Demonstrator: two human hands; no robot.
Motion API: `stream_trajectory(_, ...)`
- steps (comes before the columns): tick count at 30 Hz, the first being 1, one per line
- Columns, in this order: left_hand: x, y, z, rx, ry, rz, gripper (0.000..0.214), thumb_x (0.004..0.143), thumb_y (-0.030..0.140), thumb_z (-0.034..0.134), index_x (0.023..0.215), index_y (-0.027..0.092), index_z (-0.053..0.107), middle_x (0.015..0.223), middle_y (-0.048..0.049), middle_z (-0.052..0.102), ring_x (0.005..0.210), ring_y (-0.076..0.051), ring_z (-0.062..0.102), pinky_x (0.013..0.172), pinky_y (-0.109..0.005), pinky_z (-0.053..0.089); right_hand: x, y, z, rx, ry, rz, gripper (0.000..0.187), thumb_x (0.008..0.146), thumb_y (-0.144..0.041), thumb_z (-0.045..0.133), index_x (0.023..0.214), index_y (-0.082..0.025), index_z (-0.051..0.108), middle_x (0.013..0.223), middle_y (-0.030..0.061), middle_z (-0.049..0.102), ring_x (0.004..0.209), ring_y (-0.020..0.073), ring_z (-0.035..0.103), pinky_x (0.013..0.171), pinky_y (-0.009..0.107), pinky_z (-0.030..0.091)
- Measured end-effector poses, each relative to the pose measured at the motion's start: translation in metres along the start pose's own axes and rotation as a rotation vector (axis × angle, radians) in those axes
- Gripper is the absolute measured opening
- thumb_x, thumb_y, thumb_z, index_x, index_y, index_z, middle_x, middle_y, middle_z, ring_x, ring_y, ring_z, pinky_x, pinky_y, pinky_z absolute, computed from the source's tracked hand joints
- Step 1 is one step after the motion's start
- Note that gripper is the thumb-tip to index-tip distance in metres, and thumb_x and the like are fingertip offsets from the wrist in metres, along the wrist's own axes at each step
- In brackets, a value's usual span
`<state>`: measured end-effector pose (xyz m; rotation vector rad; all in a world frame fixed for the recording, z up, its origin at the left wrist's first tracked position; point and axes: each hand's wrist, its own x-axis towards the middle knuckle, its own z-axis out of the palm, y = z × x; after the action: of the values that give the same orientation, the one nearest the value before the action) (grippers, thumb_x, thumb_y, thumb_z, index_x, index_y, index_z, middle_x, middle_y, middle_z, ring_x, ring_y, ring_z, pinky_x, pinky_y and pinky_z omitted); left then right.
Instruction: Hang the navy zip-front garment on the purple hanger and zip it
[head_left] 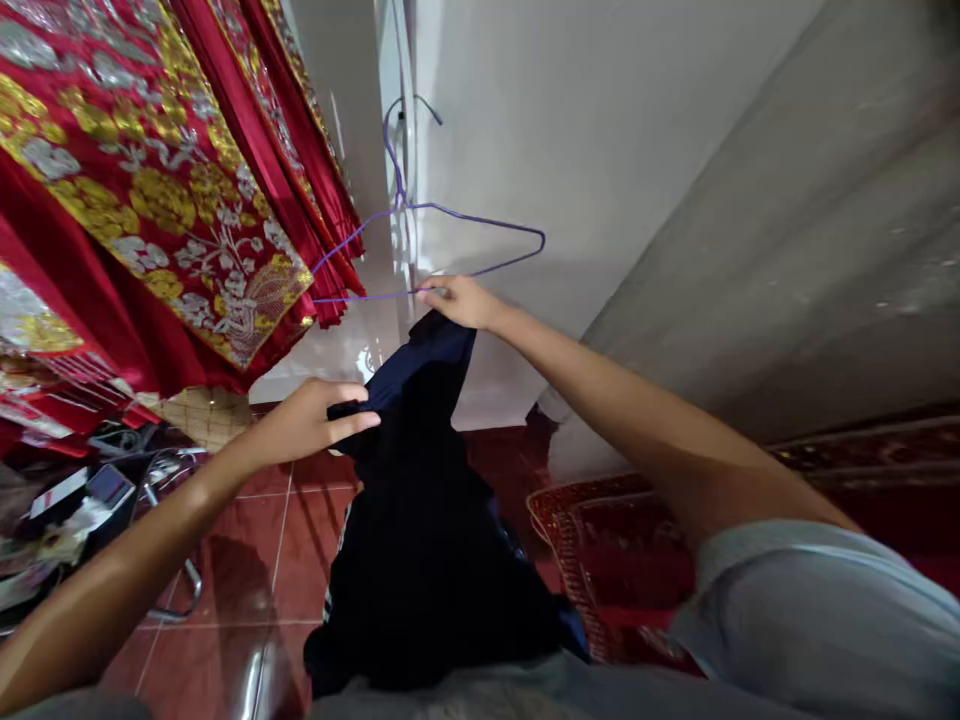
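Observation:
A purple wire hanger [480, 215] hangs by its hook from something on the white wall. My right hand [457, 298] pinches the hanger's bottom wire together with the top edge of a dark navy garment [427, 520]. My left hand [315, 420] grips another part of that garment's upper edge, lower and to the left. The cloth droops down between my arms toward my lap.
A red curtain [150, 190] with gold and silver flowers hangs at the left. Cluttered items [82, 500] and a metal frame lie on the red tile floor [247, 570] at lower left. A red patterned rug [622, 540] lies at the right, below a grey wall [810, 260].

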<state>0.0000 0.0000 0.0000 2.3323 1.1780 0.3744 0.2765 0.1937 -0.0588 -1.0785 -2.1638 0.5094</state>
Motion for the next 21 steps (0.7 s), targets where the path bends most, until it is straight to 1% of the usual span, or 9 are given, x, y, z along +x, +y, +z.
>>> stream_trajectory(2, -0.007, -0.008, -0.003, 0.119, -0.12, -0.017, 0.034, 0.092, 0.049, 0.067, 0.111, 0.02, 0.071, 0.099, -0.0043, 0.076, 0.087, -0.021, 0.071, 0.08, -0.028, 0.051, -0.015, 0.004, -0.013, 0.018, 0.005, -0.015, 0.062, 0.088, -0.073, 0.043, 0.083, -0.016, 0.067, 0.06, -0.0016, 0.045, 0.056, 0.0118, 0.039, 0.061, 0.029, 0.031)
stream_trajectory(4, -0.011, -0.02, -0.004, 0.249, -0.204, -0.073, 0.035, 0.089, 0.042, 0.071, 0.116, 0.02, 0.071, 0.102, -0.0071, 0.076, 0.089, -0.024, 0.072, 0.08, -0.03, 0.052, -0.031, 0.007, -0.026, 0.033, 0.029, -0.012, 0.064, 0.088, -0.077, 0.042, 0.068, -0.018, 0.057, 0.058, -0.002, 0.039, 0.057, 0.0116, 0.037, 0.06, 0.029, 0.028)
stream_trajectory(6, -0.011, -0.033, -0.005, 0.411, -0.272, -0.203, 0.031, 0.088, 0.032, 0.068, 0.115, 0.018, 0.072, 0.101, -0.0114, 0.077, 0.09, -0.028, 0.073, 0.079, -0.032, 0.054, -0.047, 0.007, -0.04, 0.049, 0.076, 0.017, 0.067, 0.088, -0.08, 0.043, 0.057, -0.02, 0.038, 0.057, -0.0031, 0.029, 0.056, 0.0104, 0.03, 0.058, 0.029, 0.024)
stream_trajectory(8, -0.008, -0.043, -0.007, 0.497, -0.248, -0.268, 0.026, 0.093, 0.03, 0.058, 0.108, 0.016, 0.074, 0.105, -0.0144, 0.076, 0.097, -0.03, 0.073, 0.086, -0.036, 0.055, -0.059, 0.005, -0.051, 0.054, 0.11, 0.031, 0.068, 0.089, -0.079, 0.045, 0.059, -0.022, 0.024, 0.059, -0.0039, 0.02, 0.056, 0.0095, 0.023, 0.057, 0.029, 0.02)
stream_trajectory(11, 0.003, -0.043, -0.018, 0.506, -0.053, -0.152, 0.036, 0.099, 0.037, 0.047, 0.098, 0.015, 0.075, 0.133, -0.0165, 0.067, 0.121, -0.032, 0.066, 0.108, -0.044, 0.049, -0.071, -0.003, -0.057, 0.047, 0.118, 0.046, 0.066, 0.091, -0.075, 0.046, 0.062, -0.022, 0.021, 0.062, -0.0039, 0.019, 0.057, 0.0093, 0.021, 0.057, 0.03, 0.018)
stream_trajectory(14, 0.024, -0.028, -0.035, 0.465, 0.198, -0.013, 0.042, 0.1, 0.043, 0.045, 0.096, 0.013, 0.074, 0.15, -0.015, 0.053, 0.139, -0.033, 0.052, 0.121, -0.047, 0.039, -0.077, -0.013, -0.05, 0.038, 0.111, 0.057, 0.066, 0.092, -0.076, 0.044, 0.061, -0.022, 0.022, 0.061, -0.0039, 0.02, 0.057, 0.0093, 0.021, 0.056, 0.03, 0.019)
stream_trajectory(16, 0.044, -0.017, -0.042, 0.383, 0.314, 0.04, 0.036, 0.099, 0.04, 0.048, 0.095, 0.015, 0.073, 0.141, -0.0136, 0.059, 0.138, -0.032, 0.052, 0.12, -0.049, 0.039, -0.079, -0.018, -0.041, 0.063, 0.104, 0.014, 0.065, 0.094, -0.076, 0.041, 0.061, -0.022, 0.023, 0.061, -0.0039, 0.021, 0.057, 0.0094, 0.023, 0.057, 0.029, 0.021)
stream_trajectory(18, 0.067, -0.007, -0.042, 0.274, 0.429, 0.066, 0.024, 0.096, 0.033, 0.052, 0.097, 0.016, 0.07, 0.126, -0.0116, 0.067, 0.128, -0.03, 0.059, 0.116, -0.05, 0.043, -0.08, -0.023, -0.031, 0.107, 0.098, -0.045, 0.064, 0.095, -0.074, 0.041, 0.062, -0.022, 0.027, 0.061, -0.0038, 0.026, 0.058, 0.0099, 0.028, 0.058, 0.029, 0.025)
stream_trajectory(21, 0.097, 0.001, -0.036, 0.188, 0.642, 0.141, 0.016, 0.093, 0.023, 0.055, 0.104, 0.019, 0.066, 0.122, -0.0101, 0.067, 0.118, -0.026, 0.062, 0.108, -0.045, 0.048, -0.081, -0.031, -0.02, 0.124, 0.061, -0.081, 0.055, 0.092, -0.072, 0.052, 0.072, -0.021, 0.044, 0.068, -0.001, 0.046, 0.064, 0.0127, 0.045, 0.064, 0.028, 0.036)
